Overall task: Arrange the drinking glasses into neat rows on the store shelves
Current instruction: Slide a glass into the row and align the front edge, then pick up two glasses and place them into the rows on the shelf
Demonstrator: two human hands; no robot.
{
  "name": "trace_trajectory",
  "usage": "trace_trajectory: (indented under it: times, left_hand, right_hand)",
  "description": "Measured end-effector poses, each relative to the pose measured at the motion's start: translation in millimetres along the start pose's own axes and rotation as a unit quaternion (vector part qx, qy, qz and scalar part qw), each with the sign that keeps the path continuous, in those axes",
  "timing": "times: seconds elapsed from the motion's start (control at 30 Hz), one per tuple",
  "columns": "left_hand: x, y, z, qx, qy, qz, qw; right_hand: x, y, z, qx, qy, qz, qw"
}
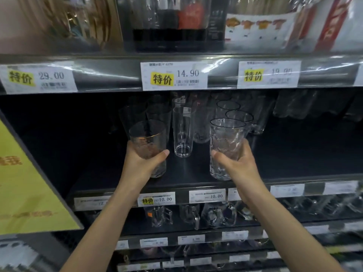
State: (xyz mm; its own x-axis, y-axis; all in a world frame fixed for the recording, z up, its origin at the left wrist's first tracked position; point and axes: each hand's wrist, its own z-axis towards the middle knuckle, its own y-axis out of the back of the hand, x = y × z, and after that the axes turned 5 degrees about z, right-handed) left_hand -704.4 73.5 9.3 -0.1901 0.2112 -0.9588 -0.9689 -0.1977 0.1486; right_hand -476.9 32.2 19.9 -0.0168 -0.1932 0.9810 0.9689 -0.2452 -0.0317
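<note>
My left hand (142, 160) grips a gold-rimmed clear glass (147, 137) near the front of the dark middle shelf (186, 182). My right hand (238, 163) grips a textured, dark-rimmed glass (225, 138) further right on the same shelf. Both glass bases sit at or just above the shelf surface; I cannot tell which. Between them stands a tall plain glass (182, 130). Behind the right glass two more dark-rimmed glasses (238, 115) line up toward the back. Several plain glasses (157, 112) stand behind the left one.
The shelf above carries price tags (173, 75) and boxed goods. The shelf below holds glass mugs (218, 213). A yellow sign (25, 183) hangs at the left. More glasses (292, 107) stand at the back right of the middle shelf, whose left part is dark.
</note>
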Motion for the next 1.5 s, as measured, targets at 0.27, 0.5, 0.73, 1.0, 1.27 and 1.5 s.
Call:
trace_trajectory:
  times: [0.27, 0.5, 0.73, 1.0, 1.27, 1.5]
  left_hand:
    - [14, -5, 12, 0.003, 0.013, 0.028, 1.0]
    - [14, -12, 14, -0.007, -0.025, 0.03, 0.999]
    - [8, -20, 12, -0.041, -0.016, 0.009, 0.999]
    - [19, -15, 16, -0.033, 0.022, 0.004, 0.999]
    - [23, -12, 21, 0.005, 0.018, -0.006, 1.0]
    - [12, -6, 17, 0.046, 0.011, -0.005, 0.999]
  right_hand:
    - [-12, 7, 12, 0.02, -0.013, 0.012, 1.0]
    - [-22, 17, 21, 0.02, -0.034, 0.007, 0.999]
    - [-28, 17, 29, 0.03, -0.042, 0.02, 0.998]
    - [-29, 11, 32, 0.04, -0.036, 0.004, 0.999]
    - [-26, -8, 32, 0.049, -0.035, -0.009, 0.998]
    - [-30, -19, 38, 0.03, -0.038, -0.021, 0.999]
